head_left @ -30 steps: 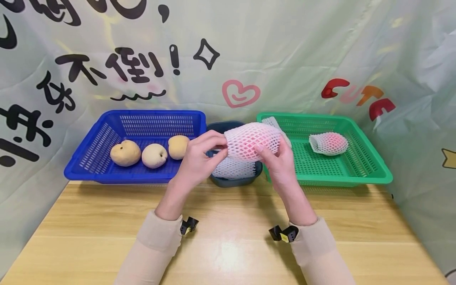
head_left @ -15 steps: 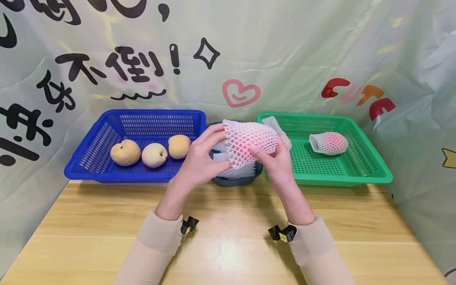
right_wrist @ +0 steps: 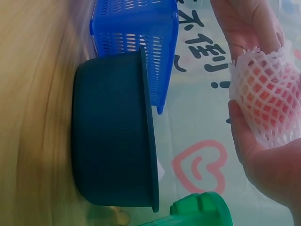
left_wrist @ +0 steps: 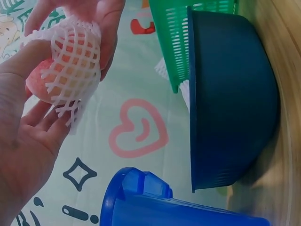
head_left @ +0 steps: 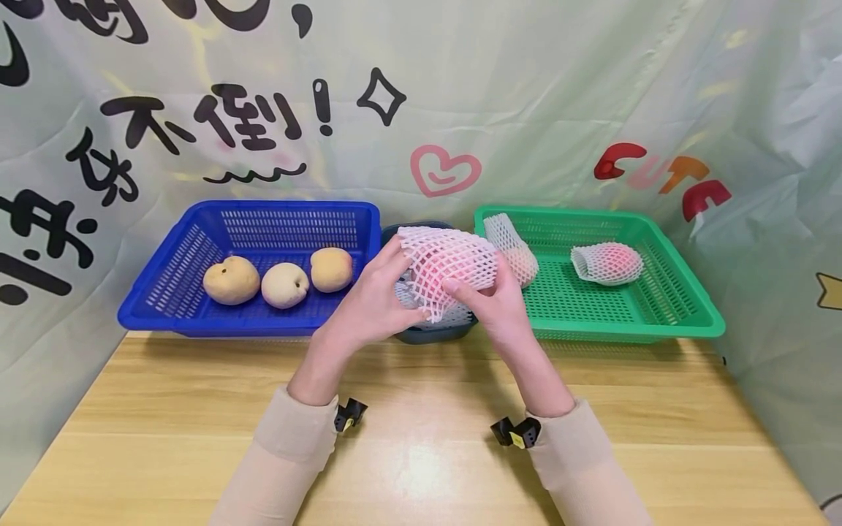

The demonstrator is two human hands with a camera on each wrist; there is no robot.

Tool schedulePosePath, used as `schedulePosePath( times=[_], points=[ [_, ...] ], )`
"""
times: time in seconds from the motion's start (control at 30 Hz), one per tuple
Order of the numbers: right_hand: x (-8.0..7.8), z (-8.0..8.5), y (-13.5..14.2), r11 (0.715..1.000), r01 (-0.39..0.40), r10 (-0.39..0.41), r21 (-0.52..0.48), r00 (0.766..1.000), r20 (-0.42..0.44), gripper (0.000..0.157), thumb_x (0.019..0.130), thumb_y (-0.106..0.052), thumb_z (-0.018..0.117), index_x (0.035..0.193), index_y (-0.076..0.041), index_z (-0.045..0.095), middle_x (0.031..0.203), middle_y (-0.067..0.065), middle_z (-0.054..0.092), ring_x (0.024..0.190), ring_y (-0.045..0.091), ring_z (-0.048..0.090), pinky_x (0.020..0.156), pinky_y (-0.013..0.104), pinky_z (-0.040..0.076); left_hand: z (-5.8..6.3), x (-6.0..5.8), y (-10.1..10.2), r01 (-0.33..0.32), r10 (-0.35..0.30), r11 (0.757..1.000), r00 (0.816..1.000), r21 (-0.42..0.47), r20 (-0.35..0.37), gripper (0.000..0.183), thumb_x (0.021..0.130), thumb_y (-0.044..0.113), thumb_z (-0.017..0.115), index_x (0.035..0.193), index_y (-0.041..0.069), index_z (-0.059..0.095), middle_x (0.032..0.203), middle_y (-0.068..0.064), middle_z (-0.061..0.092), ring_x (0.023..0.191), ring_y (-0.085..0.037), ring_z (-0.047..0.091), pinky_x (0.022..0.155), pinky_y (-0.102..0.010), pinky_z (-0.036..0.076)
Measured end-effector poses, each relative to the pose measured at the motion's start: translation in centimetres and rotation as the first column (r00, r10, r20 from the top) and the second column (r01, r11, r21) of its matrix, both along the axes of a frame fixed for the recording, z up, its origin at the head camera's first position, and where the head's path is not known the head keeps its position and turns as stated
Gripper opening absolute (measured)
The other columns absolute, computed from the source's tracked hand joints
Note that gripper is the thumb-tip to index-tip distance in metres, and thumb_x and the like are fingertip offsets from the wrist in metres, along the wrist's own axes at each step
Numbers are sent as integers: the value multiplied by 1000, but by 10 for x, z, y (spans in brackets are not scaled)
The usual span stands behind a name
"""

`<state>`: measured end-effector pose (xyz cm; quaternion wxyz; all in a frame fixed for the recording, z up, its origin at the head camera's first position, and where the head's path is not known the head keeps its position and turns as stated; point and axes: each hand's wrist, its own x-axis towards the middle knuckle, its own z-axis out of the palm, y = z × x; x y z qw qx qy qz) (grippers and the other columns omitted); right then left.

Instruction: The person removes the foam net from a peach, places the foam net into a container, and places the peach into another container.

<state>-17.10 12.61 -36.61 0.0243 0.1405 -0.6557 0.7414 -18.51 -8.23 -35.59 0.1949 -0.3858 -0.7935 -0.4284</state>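
Above the dark bin, a pinkish peach in a white foam net (head_left: 457, 267) is held between both hands. My right hand (head_left: 503, 307) grips its right end, thumb on the near side and most fingers hidden behind. My left hand (head_left: 368, 303) holds the net's wide loose end, with the thumb at its lower edge. In the left wrist view, bare red peach (left_wrist: 38, 84) shows beyond the net's cut edge, between the left thumb and fingers. The dark bin (head_left: 430, 336) contains more white foam nets (head_left: 454, 317), partly covered by the hands.
Three bare peaches (head_left: 285, 285) lie in a blue basket (head_left: 217, 326) at left. A green basket (head_left: 631, 330) at right holds a netted peach (head_left: 608, 263) and another netted fruit (head_left: 516, 252) by its left wall. A printed cloth (head_left: 526, 95) hangs behind the wooden table (head_left: 421, 438).
The left fingers have spread the net's end wider, from a pinch to a broad opening. Both the netted peach and the right hand have shifted slightly left.
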Motion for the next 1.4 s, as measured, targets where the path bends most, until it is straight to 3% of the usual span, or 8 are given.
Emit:
schedulePosePath(
  times=[0.13,0.4,0.57,0.73,0.97,1.1,1.27,1.4],
  points=[
    [-1,-1,0,1000,-1,1,7,1000,-14,68,90,-5,75,150,-8,44,137,13,57,116,23,64,92,30,57,-3,0,-1,-22,23,999,999,-41,43,66,65,-3,88,126,-5,62,135,-19,55,124,-32,55,107,-42,47],
    [-1,0,1,1000,15,-15,11,1000,-7,68,91,-7,76,151,-8,44,138,12,57,118,22,62,95,29,56,-1,2,-1,-33,36,998,998,-57,51,66,65,-2,88,125,-6,62,134,-18,55,120,-30,56,104,-42,49],
    [-2,1,3,1000,21,-21,-23,999,-24,61,94,-4,71,150,-7,47,138,11,59,122,21,60,99,29,54,0,1,-2,-33,36,998,997,-43,66,74,67,4,91,133,-2,58,137,-16,54,123,-28,54,107,-41,47],
    [-3,0,4,998,44,-45,-51,999,-17,52,96,-2,68,146,-5,52,131,10,63,114,19,65,93,30,58,1,0,-1,-18,19,1000,998,-18,65,87,66,7,93,142,1,50,141,-14,50,128,-25,50,112,-39,42],
    [-5,0,6,995,85,-86,-60,996,-18,44,97,-3,69,140,-4,59,121,5,70,104,15,70,86,30,60,1,0,-2,-58,58,998,997,-14,59,85,64,11,91,136,1,47,133,-12,49,118,-24,52,106,-40,46],
    [-5,1,6,989,125,-127,-74,992,-19,40,96,-1,70,135,0,63,113,3,73,96,13,71,80,28,60,1,0,-3,-55,55,998,996,0,69,81,67,12,87,136,1,46,137,-12,47,121,-23,51,106,-40,46],
    [-4,4,7,978,192,-193,-79,981,-5,40,94,0,74,132,3,64,112,0,73,102,13,69,85,27,59,2,0,-8,-64,62,998,996,23,68,81,70,12,86,139,3,45,142,-12,47,131,-23,49,111,-41,45],
    [-4,5,8,975,207,-206,-75,978,20,39,93,0,74,131,2,64,112,-1,73,103,13,69,85,27,58,3,-1,-12,-75,72,997,994,32,79,80,71,11,87,139,5,46,141,-10,49,129,-22,50,108,-42,47]
  ],
)
